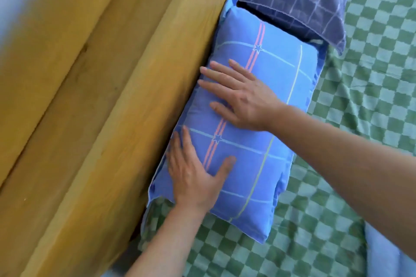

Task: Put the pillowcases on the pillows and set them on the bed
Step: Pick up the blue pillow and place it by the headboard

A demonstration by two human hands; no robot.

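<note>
The green-and-white checked bed sheet [337,220] was seen covering the mattress, with the yellow wooden headboard [90,96] running along its edge. 2 pillows were found lying on the sheet against the headboard. The blue pillow [270,108], already dressed in its pillowcase with pale grid lines and a pink stripe, was laid lengthwise beside the wood, touching it along 1 long side. The dark purple grid-patterned pillow [304,2] was set just beyond it, its near corner overlapping the far end of the blue pillow.

Both hands were laid flat on the blue pillow, fingers straight and spread, nothing being gripped. The right hand [238,94] was pressed on the middle of the pillow, and the left hand [193,171] nearer the close end, by the headboard side.

The blue pillow was judged to be soft and light: the fabric looked slightly dimpled under the palms, and the loose flange of the case was seen flopping at the near corners. It would be expected to sag if lifted at 1 corner only, and the smooth cotton-like case could slide over the filling. A hold would best be taken at the 2 short ends or along both long sides, through case and filling together. Little risk of damage was judged; only creasing or shifting against its neighbour.
</note>
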